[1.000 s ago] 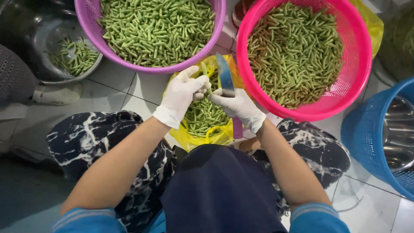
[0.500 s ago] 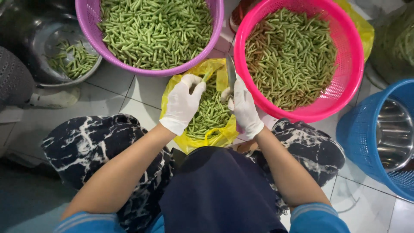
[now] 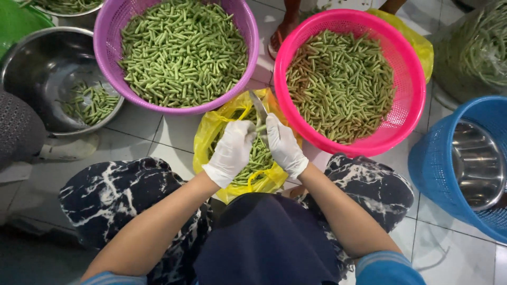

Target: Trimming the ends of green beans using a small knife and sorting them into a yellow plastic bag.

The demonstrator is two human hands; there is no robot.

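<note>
Both hands wear white gloves and meet over a yellow plastic bag (image 3: 208, 138) of green beans on the floor. My right hand (image 3: 284, 145) grips a knife (image 3: 258, 105) whose blade points away from me. My left hand (image 3: 232, 152) is closed around a green bean (image 3: 260, 128) right beside the blade. A purple basket (image 3: 109, 79) of cut green beans stands at the far left. A pink basket (image 3: 412, 105) of beans stands at the far right.
A steel bowl (image 3: 31, 58) with a few beans sits at the left. A blue basket (image 3: 433, 174) holding a steel bowl (image 3: 478, 163) stands at the right. Another person's feet (image 3: 282, 29) show at the top. My patterned knees flank the bag.
Both hands have drawn closer together over the yellow bag. The knife now points straight away from me between the two baskets.
</note>
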